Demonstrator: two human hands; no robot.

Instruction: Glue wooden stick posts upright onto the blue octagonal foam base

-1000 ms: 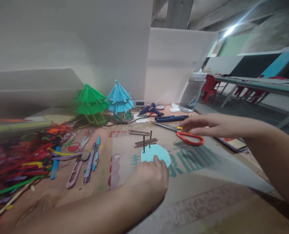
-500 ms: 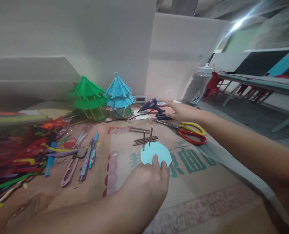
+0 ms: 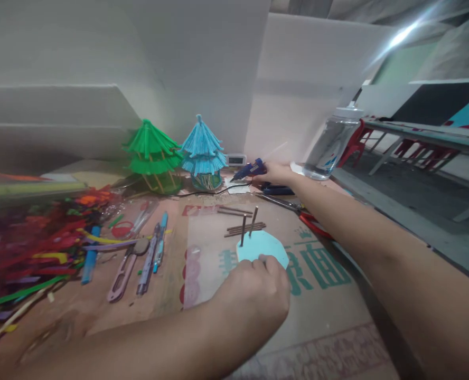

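A light blue octagonal board [image 3: 260, 244] lies on the printed sheet, with two thin brown sticks [image 3: 243, 230] standing upright near its far left edge. My left hand [image 3: 258, 290] is closed at the board's near edge, its fingers curled and the fingertips partly hidden. At the back of the table my right hand [image 3: 274, 173] is wrapped around the handle of a dark blue glue gun [image 3: 250, 169]. The gun's nozzle points left over a small white paper [image 3: 237, 187]. Several loose brown sticks [image 3: 245, 228] lie just behind the board.
Scissors [image 3: 280, 202] lie partly under my right forearm. Green [image 3: 153, 153] and blue [image 3: 203, 150] model pavilions stand at the back, near a clear bottle [image 3: 331, 142]. Pens [image 3: 149, 258], a pink cutter [image 3: 123, 274] and colourful strips [image 3: 32, 248] lie left. A cord [image 3: 206, 193] crosses behind.
My right hand has moved from beside the glue gun onto its handle. My left hand's fingers have curled in at the board's near edge. The view has shifted slightly.
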